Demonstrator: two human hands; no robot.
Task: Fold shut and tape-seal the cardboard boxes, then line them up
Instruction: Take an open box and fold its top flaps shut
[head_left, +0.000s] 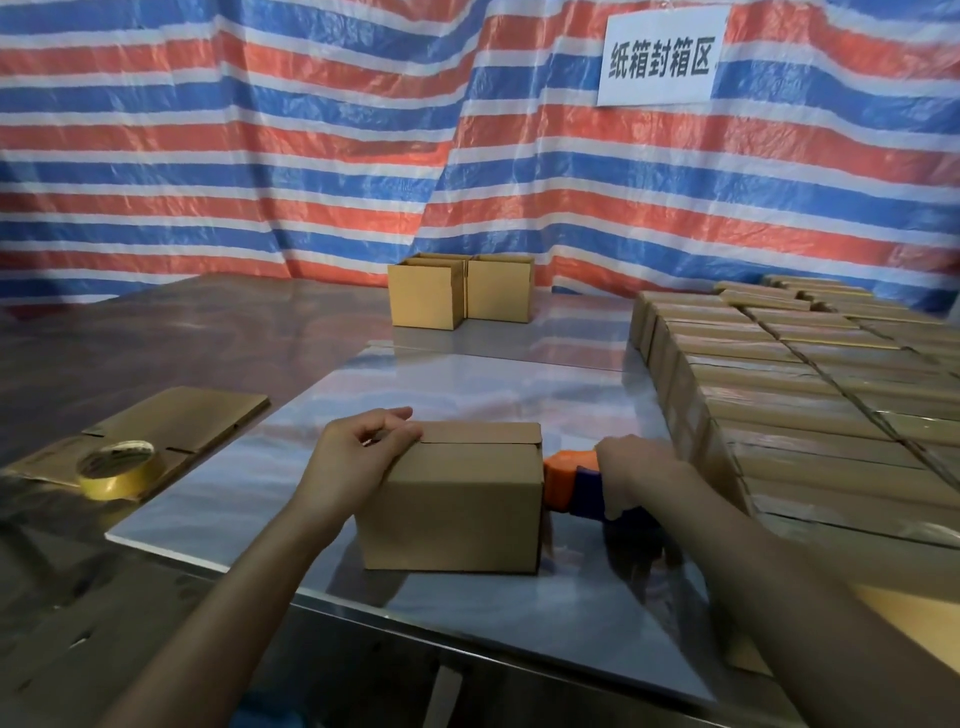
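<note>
striped red-and-blue tarp backs the glossy table where a small brown cardboard box sits: likely light, stiff, apt to slide — left grip curled over its top-left edge, right grip closed round an orange-and-blue tape dispenser against its right side.

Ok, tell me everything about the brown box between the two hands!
The box is plain brown cardboard, standing upright on the shiny sheet. Its top flaps are folded shut, with no tape visible on the seam. The left hand grips its top left corner. An orange-and-blue tape dispenser, held by the right hand, touches its right side near the top.
</note>
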